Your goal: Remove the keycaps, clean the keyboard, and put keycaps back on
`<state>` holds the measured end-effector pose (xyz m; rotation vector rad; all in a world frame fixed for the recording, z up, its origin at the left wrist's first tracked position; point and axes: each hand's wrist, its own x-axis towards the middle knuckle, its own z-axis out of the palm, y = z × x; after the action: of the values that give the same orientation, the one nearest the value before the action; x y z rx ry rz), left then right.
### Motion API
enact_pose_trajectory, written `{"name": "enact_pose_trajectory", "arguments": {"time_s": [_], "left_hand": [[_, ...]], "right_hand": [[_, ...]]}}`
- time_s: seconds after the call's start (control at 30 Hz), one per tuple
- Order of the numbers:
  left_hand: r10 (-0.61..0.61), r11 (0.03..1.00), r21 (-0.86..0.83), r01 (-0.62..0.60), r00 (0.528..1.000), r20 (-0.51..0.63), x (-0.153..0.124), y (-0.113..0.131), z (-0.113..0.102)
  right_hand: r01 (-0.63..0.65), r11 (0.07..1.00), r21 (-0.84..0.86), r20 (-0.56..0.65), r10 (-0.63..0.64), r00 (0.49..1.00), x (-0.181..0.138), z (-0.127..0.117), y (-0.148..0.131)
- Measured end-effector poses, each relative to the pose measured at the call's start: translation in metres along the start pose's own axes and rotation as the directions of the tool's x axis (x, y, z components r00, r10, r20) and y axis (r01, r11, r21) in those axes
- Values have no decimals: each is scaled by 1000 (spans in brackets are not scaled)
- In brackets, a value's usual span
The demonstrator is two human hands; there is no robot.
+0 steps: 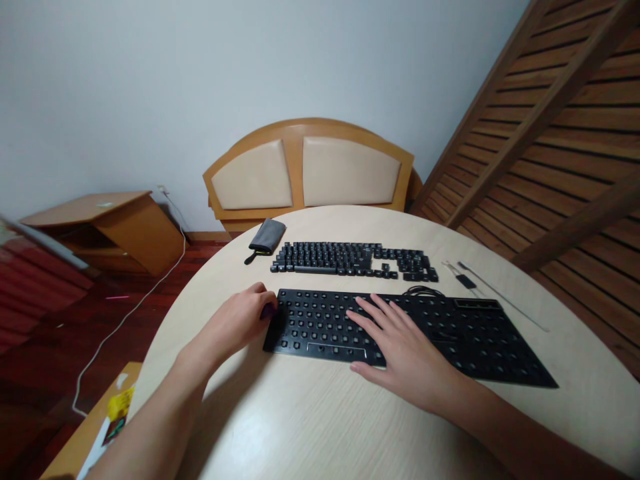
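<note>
A black keyboard base (475,340) with its keycaps off lies on the round pale wooden table (310,427) in front of me. My right hand (400,347) rests flat on its middle, fingers spread. My left hand (240,320) is curled at the base's left end, fingers closed around a small dark thing I cannot make out. Behind the base, the removed black keycaps (350,259) are laid out in keyboard order.
A grey pouch (267,237) lies at the table's far left. A small tool with a black grip (463,277) and a thin rod (505,297) lie at the far right. A padded chair back (305,173) stands behind the table. A white cable (125,320) runs over the floor.
</note>
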<state>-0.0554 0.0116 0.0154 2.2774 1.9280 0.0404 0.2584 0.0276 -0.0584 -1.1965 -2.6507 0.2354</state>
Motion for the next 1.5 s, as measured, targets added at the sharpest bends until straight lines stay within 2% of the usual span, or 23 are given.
{"name": "enact_pose_trajectory", "arguments": {"time_s": [0.23, 0.47, 0.53, 0.63, 0.73, 0.83, 1.03, 1.27, 1.5], "left_hand": [[40, 998, -58, -32, 991, 132, -7, -7, 5], [98, 991, -113, -76, 973, 209, -16, -12, -5], [108, 988, -127, -90, 983, 149, -14, -9, -8], [97, 988, -116, -100, 995, -30, -7, -1, -6], [59, 996, -53, -68, 985, -161, 4, 1, 4], [73, 997, -8, -77, 969, -235, 13, -4, 16], [166, 986, 40, -161, 964, -210, 16, -15, 25], [246, 969, 85, -233, 951, -190, 14, -14, 18], [337, 941, 51, -334, 922, -192, 14, -10, 14]], "right_hand": [[0, 1000, 3, -2, 0, 1000, 0, 0, -1], [10, 1000, 18, -10, -10, 1000, 0, 0, -2], [12, 1000, 17, -11, -11, 1000, 0, 0, -1], [18, 1000, 14, -19, -18, 1000, -1, 0, -1], [21, 1000, 12, -19, -21, 1000, -1, 0, 0], [15, 1000, 8, -9, -15, 1000, -1, 0, 0], [10, 1000, 16, -11, -10, 1000, 0, 0, -1], [8, 1000, 12, -2, -8, 1000, 0, -1, -2], [14, 999, 31, -28, -13, 1000, -1, 1, -1]]}}
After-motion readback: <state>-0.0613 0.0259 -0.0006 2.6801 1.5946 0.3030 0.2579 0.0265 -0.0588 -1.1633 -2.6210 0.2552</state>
